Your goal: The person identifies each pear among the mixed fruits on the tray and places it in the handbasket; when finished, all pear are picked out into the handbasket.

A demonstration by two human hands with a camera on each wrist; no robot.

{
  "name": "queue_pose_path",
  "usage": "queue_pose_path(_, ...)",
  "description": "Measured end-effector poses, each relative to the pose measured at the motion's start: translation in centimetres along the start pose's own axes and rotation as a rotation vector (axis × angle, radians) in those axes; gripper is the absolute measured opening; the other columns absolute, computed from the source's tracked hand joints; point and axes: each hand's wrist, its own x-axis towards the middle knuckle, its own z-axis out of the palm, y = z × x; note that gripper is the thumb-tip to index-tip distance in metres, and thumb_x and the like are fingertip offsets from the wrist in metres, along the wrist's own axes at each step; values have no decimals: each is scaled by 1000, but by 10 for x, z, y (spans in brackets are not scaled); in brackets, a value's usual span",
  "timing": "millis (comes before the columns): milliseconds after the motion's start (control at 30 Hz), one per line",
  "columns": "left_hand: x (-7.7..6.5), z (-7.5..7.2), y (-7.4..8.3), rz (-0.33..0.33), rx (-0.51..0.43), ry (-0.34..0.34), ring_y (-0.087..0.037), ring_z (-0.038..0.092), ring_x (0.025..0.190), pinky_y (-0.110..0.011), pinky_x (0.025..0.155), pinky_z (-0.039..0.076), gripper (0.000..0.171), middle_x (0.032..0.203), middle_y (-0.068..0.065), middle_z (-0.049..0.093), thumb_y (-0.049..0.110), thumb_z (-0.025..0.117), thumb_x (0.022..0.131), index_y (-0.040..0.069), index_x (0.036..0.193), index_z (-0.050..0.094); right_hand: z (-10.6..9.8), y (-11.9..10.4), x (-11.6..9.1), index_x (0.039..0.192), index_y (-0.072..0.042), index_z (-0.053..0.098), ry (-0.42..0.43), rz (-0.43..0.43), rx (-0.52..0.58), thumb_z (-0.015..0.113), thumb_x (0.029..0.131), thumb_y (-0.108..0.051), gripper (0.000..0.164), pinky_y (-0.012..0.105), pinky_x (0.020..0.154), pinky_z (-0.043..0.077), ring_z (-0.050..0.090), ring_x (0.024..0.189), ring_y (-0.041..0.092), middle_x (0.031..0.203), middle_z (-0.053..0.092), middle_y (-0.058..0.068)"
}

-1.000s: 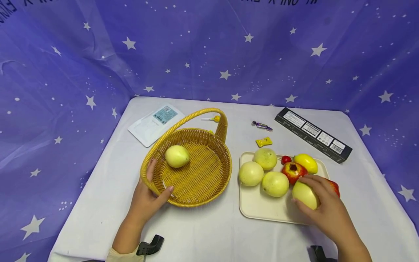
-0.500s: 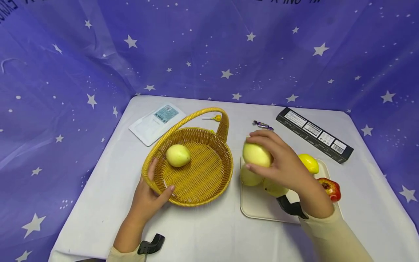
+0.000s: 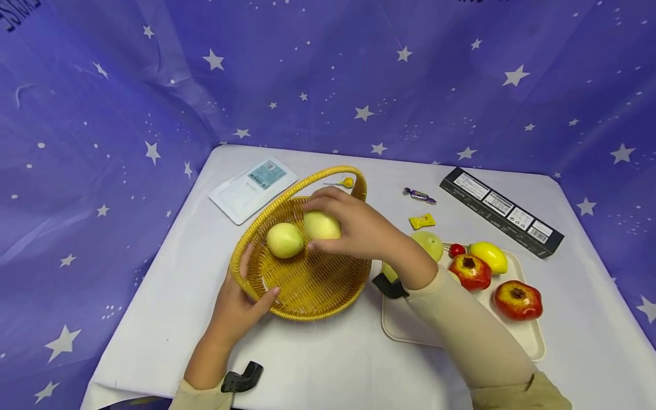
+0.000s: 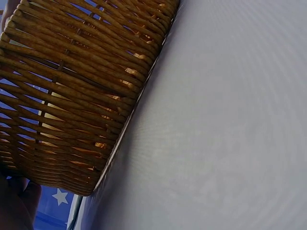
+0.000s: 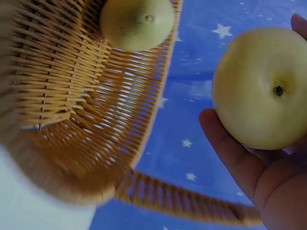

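In the head view my right hand point(image 3: 361, 225) holds a pale yellow-green round fruit point(image 3: 321, 226) over the yellow wicker basket point(image 3: 302, 287). The right wrist view shows its stem end, with the thumb along one side of the fruit point(image 5: 259, 88). A similar fruit point(image 3: 285, 240) lies in the basket, left of the held one. My left hand point(image 3: 238, 304) grips the basket's near left rim, thumb over the rim and fingers at the side. Basket wall point(image 4: 81, 86) fills much of the left wrist view, hiding most of that hand.
A cream tray point(image 3: 410, 327) at right bears two red pomegranates point(image 3: 517, 300), a yellow lemon-shaped fruit point(image 3: 489, 257), a small red fruit point(image 3: 456, 250) and pale fruits point(image 3: 429, 245), partly behind my right arm. Behind are candies point(image 3: 422, 221), a lollipop point(image 3: 347, 182), a black box point(image 3: 502, 212) and a white packet point(image 3: 253, 188).
My right hand has lifted a pale fruit from the tray and carried it left over the basket. My left hand stays on the basket rim.
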Motion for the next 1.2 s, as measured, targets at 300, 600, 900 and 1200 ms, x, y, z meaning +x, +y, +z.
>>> queue_pose_path(300,2,1,1,17,-5,7,-24,22,142,-41,110,26,106,160,2,13,32,80,77,27,157,10,27,21,53,114,-18,62,-159,243,-7,74,78,-53,52,27,71,48,53,91,12,108,55,-1)
queue_pose_path(600,2,1,2,20,-13,17,-21,19,144,-38,112,23,106,161,5,9,32,80,76,27,156,12,61,45,63,129,-22,59,-206,283,10,73,79,-54,61,28,76,48,54,97,11,126,51,-3)
queue_pose_path(900,0,-1,1,21,0,24,-25,25,141,-52,107,28,104,160,0,13,31,80,76,25,156,14,78,48,64,136,-14,53,-263,237,-1,67,86,-52,65,30,95,42,51,115,15,136,50,3)
queue_pose_path(1200,-1,1,-1,24,-15,12,-21,19,144,-42,112,22,104,161,3,10,31,80,76,26,156,14,30,26,31,142,-23,47,-299,243,75,60,88,-58,66,32,105,33,39,131,10,142,44,-6)
